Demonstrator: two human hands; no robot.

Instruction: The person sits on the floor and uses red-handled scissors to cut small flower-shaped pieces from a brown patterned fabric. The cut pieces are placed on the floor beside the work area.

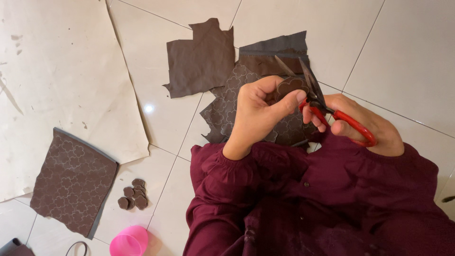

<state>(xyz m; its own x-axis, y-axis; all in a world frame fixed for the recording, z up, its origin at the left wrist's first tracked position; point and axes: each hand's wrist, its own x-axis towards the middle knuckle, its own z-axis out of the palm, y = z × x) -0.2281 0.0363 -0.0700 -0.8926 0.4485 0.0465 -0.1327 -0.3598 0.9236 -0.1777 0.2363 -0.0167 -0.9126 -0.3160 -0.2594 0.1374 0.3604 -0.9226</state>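
The left hand (258, 116) pinches a small brown flower piece (290, 86) between thumb and fingers while the right hand (365, 130) grips open red-handled scissors (327, 110); a few cut pieces (134, 194) lie stacked, and the marked fabric (71, 182) is mostly uncut.

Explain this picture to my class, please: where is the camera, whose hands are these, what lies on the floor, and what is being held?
There is one picture, taken by a camera worn on a person's head, looking down at their own two hands. No machine is involved. The dark red sleeves at the bottom belong to that person.

The left hand pinches a small brown fabric piece. The right hand holds red-handled scissors, their blades open around that piece.

Below is a tiled floor. On it lie brown fabric scraps, some marked with flower outlines. To the left, a marked fabric sheet rests partly on pale paper. Beside it is a pile of cut shapes, and a pink bowl sits at the bottom edge.
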